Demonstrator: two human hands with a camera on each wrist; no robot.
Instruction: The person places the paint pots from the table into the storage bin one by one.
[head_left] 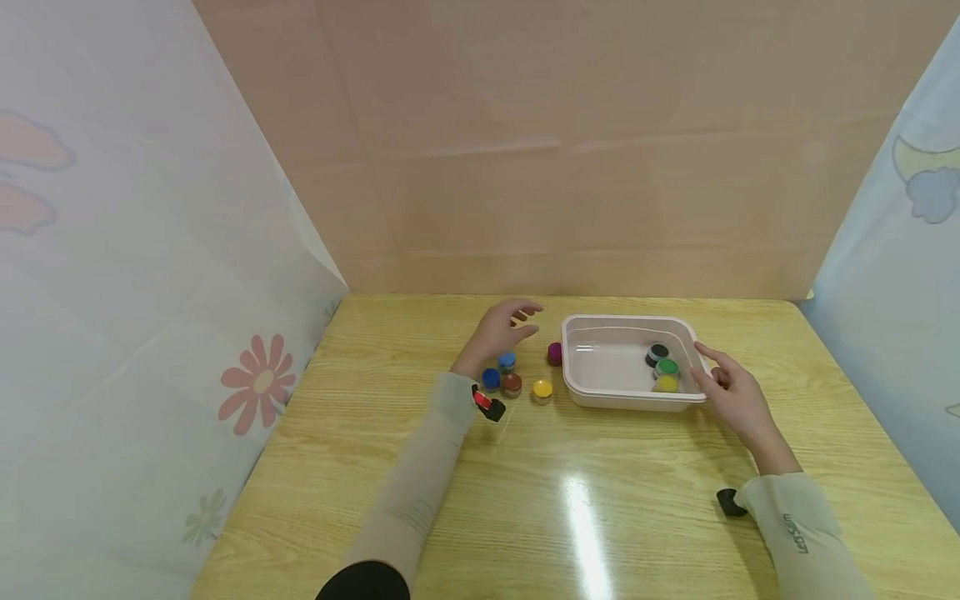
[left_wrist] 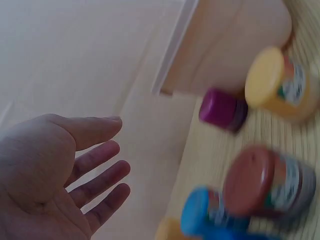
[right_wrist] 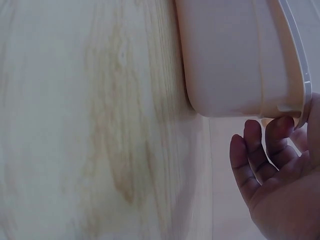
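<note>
My left hand [head_left: 498, 333] is held above the table behind a loose group of small paint jars, fingers apart and relaxed, holding nothing. Below and beside it are a light blue jar [head_left: 507, 362], a dark blue jar [head_left: 491, 380], a brown-red jar [head_left: 512, 385], a yellow jar [head_left: 542, 392] and a purple jar [head_left: 554, 354]. An orange lid [left_wrist: 167, 229] peeks out in the left wrist view. My right hand [head_left: 738, 400] grips the right rim of a pale pink plastic bin [head_left: 637, 402]. Inside it lie black [head_left: 657, 354], green [head_left: 666, 367] and yellow-lidded [head_left: 665, 383] jars.
The wooden table [head_left: 600, 500] carries the bin and jars. A brown sheet [head_left: 570, 150] hangs along its back edge, and patterned white cloth [head_left: 150, 292] borders the left side. Another pale cloth [head_left: 907, 333] stands at the right.
</note>
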